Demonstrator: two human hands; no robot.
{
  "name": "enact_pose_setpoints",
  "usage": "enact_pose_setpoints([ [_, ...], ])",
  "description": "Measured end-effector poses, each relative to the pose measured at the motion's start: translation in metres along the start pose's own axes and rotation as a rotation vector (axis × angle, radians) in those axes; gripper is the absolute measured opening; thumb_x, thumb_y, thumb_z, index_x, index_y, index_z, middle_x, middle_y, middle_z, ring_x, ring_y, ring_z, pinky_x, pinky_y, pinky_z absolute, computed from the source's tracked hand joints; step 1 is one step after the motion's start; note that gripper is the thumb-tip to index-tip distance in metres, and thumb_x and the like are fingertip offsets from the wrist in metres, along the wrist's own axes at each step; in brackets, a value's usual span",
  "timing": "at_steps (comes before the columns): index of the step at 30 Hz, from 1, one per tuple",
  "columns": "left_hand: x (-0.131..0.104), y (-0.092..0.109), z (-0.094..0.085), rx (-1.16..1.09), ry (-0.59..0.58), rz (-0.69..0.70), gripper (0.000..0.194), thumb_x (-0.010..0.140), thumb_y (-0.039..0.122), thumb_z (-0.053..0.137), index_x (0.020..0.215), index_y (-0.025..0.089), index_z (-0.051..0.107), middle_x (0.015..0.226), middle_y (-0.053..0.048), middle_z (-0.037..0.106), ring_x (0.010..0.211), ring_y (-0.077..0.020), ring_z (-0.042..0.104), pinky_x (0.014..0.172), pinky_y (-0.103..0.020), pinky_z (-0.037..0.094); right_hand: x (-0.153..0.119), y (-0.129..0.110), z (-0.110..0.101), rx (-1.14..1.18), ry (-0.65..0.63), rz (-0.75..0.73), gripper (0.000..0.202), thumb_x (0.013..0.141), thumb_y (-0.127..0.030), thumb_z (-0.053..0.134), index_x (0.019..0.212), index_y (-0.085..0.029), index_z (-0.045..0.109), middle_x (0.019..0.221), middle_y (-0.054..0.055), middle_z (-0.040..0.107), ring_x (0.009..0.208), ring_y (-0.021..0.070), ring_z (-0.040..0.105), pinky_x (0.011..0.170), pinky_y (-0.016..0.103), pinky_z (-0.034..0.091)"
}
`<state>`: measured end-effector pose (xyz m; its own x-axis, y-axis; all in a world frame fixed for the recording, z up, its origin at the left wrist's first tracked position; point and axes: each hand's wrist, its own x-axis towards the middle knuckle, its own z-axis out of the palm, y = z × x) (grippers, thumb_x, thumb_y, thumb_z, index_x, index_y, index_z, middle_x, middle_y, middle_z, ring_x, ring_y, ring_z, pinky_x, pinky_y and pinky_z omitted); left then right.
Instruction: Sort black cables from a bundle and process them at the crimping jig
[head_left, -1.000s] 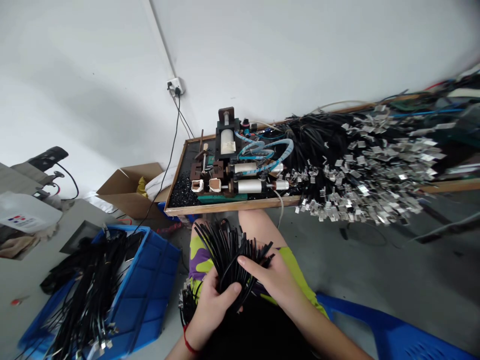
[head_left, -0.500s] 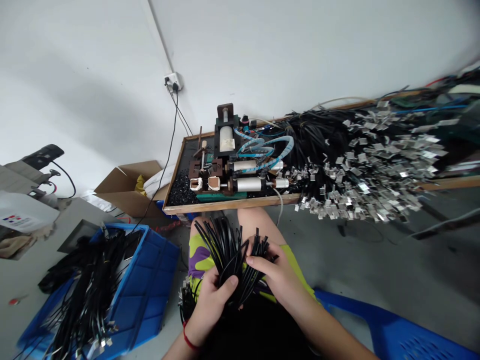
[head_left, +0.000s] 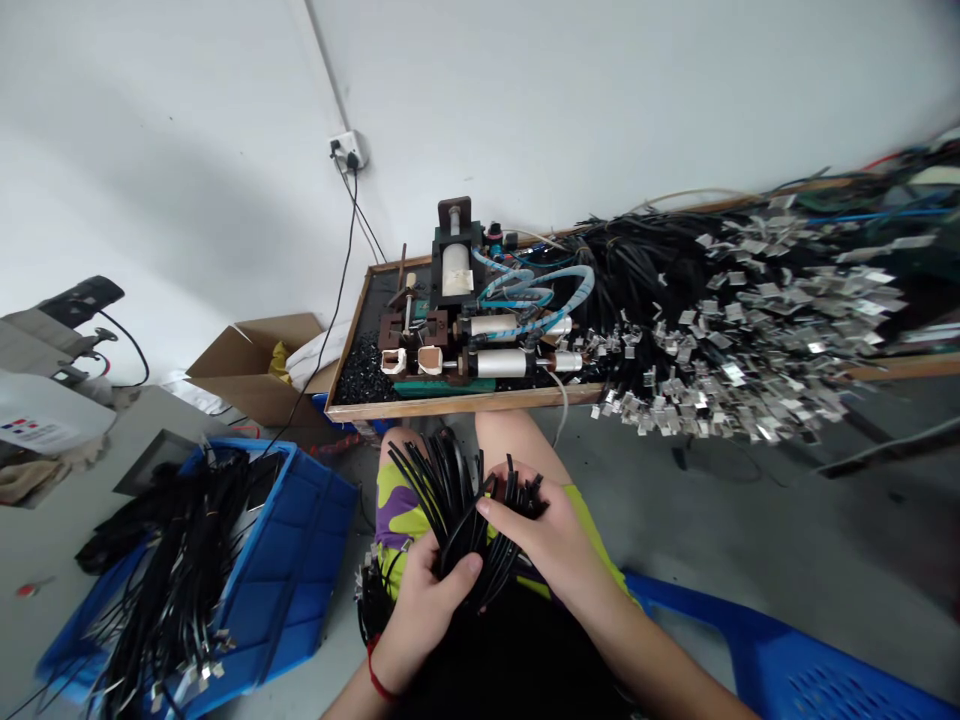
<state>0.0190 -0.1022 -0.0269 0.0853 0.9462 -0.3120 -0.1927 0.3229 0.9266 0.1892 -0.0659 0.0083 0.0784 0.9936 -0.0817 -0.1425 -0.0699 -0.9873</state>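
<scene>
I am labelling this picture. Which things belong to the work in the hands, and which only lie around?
In hand:
- left hand
- right hand
- bundle of black cables

Lying about:
- pneumatic machine
- pile of metal-tipped cables
- blue crate
- cardboard box

Two hands, one blue crate [head_left: 300, 560], one cardboard box [head_left: 259, 370] (cables too many to count).
</scene>
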Motion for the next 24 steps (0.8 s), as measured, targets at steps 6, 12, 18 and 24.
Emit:
enact_pose_setpoints([
  [6, 0.0, -0.002, -0.001, 0.05, -0.038, 0.033, 0.059, 0.069, 0.069, 0.097, 0.086, 0.018, 0.074, 0.064, 0.001, 0.07, 0.048, -0.0143, 0.061, 0.047, -0.028, 0.057, 0.003, -0.007, 0.001, 0.023, 0.04, 0.046, 0.011, 0.071, -0.03, 0.081, 0.075, -0.023, 0.074, 0.074, 0.0, 0.07, 0.077, 0.0239, 0.065, 0.074, 0.035, 0.052],
  [12, 0.0, -0.006, -0.003, 0.129, -0.011, 0.101, 0.041, 0.079, 0.046, 0.095, 0.107, 0.021, 0.08, 0.095, -0.008, 0.084, 0.089, -0.0303, 0.079, 0.073, -0.036, 0.067, 0.007, -0.007, 0.009, 0.258, 0.118, 0.085, 0.013, 0.062, -0.026, 0.079, 0.059, -0.022, 0.067, 0.062, -0.003, 0.057, 0.064, 0.0169, 0.05, 0.062, 0.03, 0.038],
  [18, -0.002, -0.009, -0.003, 0.179, -0.048, 0.124, 0.04, 0.083, 0.031, 0.09, 0.119, 0.02, 0.081, 0.119, -0.009, 0.087, 0.114, -0.0343, 0.078, 0.103, -0.045, 0.062, 0.02, -0.014, 0.005, 0.364, 0.134, 0.094, 0.024, 0.062, -0.026, 0.084, 0.056, -0.023, 0.061, 0.061, -0.004, 0.054, 0.057, 0.0139, 0.049, 0.056, 0.028, 0.039],
  [24, -0.001, -0.008, -0.006, 0.18, -0.072, 0.118, 0.047, 0.082, 0.03, 0.09, 0.125, 0.018, 0.079, 0.127, -0.01, 0.086, 0.121, -0.0345, 0.077, 0.112, -0.046, 0.057, 0.027, -0.022, 0.003, 0.345, 0.064, 0.104, 0.021, 0.06, -0.026, 0.088, 0.056, -0.021, 0.068, 0.061, -0.003, 0.06, 0.057, 0.0127, 0.054, 0.057, 0.025, 0.04],
])
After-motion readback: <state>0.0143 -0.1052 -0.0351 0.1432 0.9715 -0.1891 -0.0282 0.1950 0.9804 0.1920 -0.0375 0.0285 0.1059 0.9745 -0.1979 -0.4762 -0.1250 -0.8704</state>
